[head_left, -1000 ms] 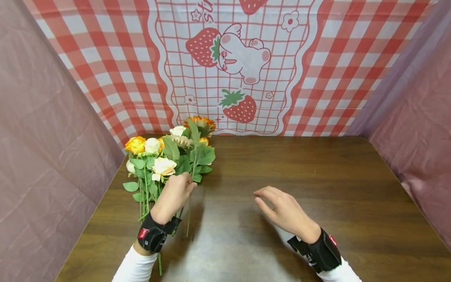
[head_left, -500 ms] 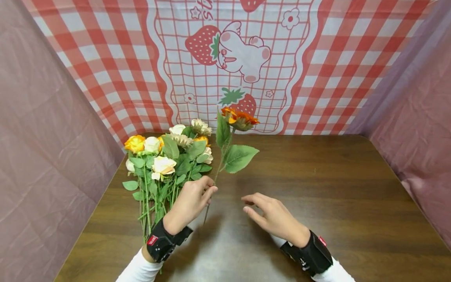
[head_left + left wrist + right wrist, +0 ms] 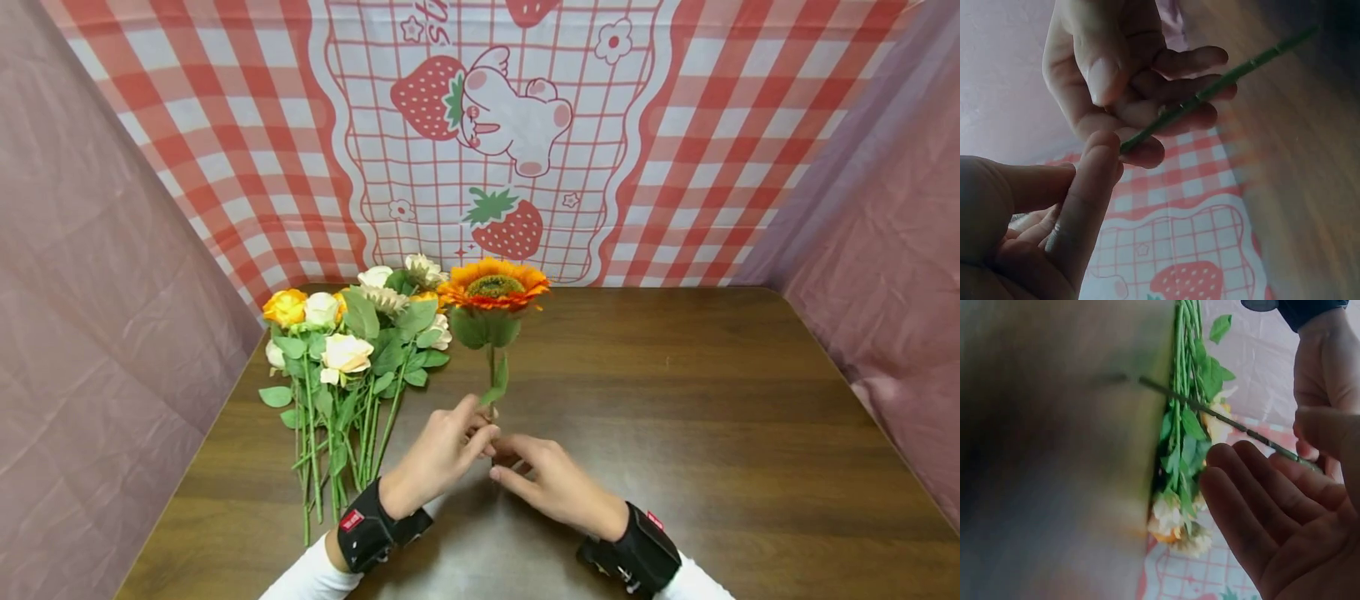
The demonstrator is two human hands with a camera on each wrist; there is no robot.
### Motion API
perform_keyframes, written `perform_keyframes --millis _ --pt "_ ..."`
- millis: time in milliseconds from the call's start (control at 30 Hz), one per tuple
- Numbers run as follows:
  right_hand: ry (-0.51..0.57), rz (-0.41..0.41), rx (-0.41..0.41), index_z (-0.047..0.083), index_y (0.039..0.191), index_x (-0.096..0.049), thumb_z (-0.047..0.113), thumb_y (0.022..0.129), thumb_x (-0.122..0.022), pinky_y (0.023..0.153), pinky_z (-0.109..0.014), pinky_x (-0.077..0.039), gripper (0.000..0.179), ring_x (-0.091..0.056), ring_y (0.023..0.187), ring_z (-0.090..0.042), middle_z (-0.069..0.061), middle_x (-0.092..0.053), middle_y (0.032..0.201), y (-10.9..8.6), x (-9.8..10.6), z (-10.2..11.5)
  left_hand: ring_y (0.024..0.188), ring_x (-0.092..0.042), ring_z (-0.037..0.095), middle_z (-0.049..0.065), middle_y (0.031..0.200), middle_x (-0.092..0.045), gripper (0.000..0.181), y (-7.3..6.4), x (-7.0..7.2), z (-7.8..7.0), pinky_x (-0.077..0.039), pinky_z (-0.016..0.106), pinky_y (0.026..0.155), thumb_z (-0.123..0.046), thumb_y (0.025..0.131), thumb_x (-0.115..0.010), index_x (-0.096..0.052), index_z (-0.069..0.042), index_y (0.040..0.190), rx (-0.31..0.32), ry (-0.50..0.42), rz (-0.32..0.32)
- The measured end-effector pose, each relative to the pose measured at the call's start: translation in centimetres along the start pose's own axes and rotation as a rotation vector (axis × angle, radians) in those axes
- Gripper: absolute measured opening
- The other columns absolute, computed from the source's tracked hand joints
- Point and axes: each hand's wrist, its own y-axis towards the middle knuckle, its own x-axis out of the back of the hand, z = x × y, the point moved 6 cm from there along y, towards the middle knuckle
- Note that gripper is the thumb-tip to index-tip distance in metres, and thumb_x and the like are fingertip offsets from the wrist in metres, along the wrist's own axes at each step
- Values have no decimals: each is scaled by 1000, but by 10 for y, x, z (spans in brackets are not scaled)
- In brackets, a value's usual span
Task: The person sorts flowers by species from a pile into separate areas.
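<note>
An orange sunflower (image 3: 495, 285) with a brown-green centre stands upright over the table in the head view, its green leaves below the bloom. My left hand (image 3: 442, 454) pinches its stem between thumb and fingers. In the left wrist view the bare lower stem (image 3: 1229, 78) slants out past the left hand's fingertips. Right beside it is my right hand (image 3: 558, 483), its fingers loosely extended along the stem and the thumb apart from it. The right wrist view shows the open palm (image 3: 1297, 550) with the stem crossing just over the fingers.
Left on the wooden table (image 3: 675, 400) lies a bunch of flowers with green stems (image 3: 311, 433): a cream rose (image 3: 347, 354), a yellow-orange rose (image 3: 286, 307) and several pale blooms. A red-checked cloth (image 3: 720, 167) hangs behind, with pink curtains (image 3: 112, 292) at the sides.
The left hand has lifted the sunflower from the bunch, carried it right and turned its bloom to face the camera. My right hand has moved left to the stem.
</note>
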Motion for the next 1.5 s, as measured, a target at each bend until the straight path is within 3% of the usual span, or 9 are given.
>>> perform_keyframes --millis 133,300,467,567,733,900,1067,1233,1500 --pt "16 -79 -19 8 99 -64 11 87 -62 58 -29 -55 13 -62 75 -9 -7 -70 87 1 0 3 63 -60 3 6 77 -70 14 0 -4 -1 -51 18 52 -8 87 -61 -51 -3 96 -31 48 8" --pt "80 -162 -10 1 87 -65 -2 81 -65 52 -30 -55 7 -62 65 -12 -10 -70 74 2 8 19 69 -60 3 6 79 -70 13 0 -6 -2 -52 17 57 -8 86 -62 -53 -5 94 -85 10 10" --pt "101 -221 37 -1 83 -63 -10 77 -64 48 -29 -55 11 -63 58 -17 -15 -68 68 3 22 32 72 -60 4 6 82 -70 13 1 -4 -1 -54 21 62 -13 88 -61 -54 -6 97 -65 33 21" --pt "54 -278 46 -3 82 -62 -12 75 -65 46 -27 -54 12 -62 55 -18 -14 -67 66 4 36 33 73 -60 4 5 84 -70 17 0 -1 2 -56 28 63 -19 90 -59 -55 -7 101 -26 81 22" --pt "-38 -356 -8 -2 83 -62 -13 74 -65 44 -26 -52 14 -61 53 -18 -13 -67 64 1 65 27 72 -60 5 3 85 -70 18 0 5 5 -56 32 61 -22 91 -57 -55 -9 103 1 134 4" --pt "-134 -393 -68 1 85 -63 -8 76 -66 46 -23 -51 13 -60 55 -13 -8 -68 66 -8 93 1 69 -59 2 1 82 -70 16 1 12 6 -55 29 59 -22 90 -58 -56 -11 102 11 174 -28" --pt "-299 -429 -104 5 87 -65 -2 78 -66 49 -16 -47 11 -58 56 -6 -1 -69 67 -22 129 -21 69 -58 1 -1 82 -70 17 1 15 7 -54 25 59 -25 91 -57 -57 -12 103 28 206 -28" --pt "-424 -423 -157 6 87 -65 0 80 -63 46 -18 -43 10 -56 55 -6 0 -68 66 -38 164 -31 68 -58 0 -3 81 -70 17 2 15 8 -53 24 59 -25 91 -56 -57 -13 103 29 229 -28" --pt "-491 -291 -327 0 88 -65 0 82 -59 42 -28 -44 8 -57 55 -10 -5 -68 66 -65 199 -60 68 -57 0 -5 81 -69 20 1 14 10 -52 25 60 -31 93 -52 -57 -14 103 39 230 -17"
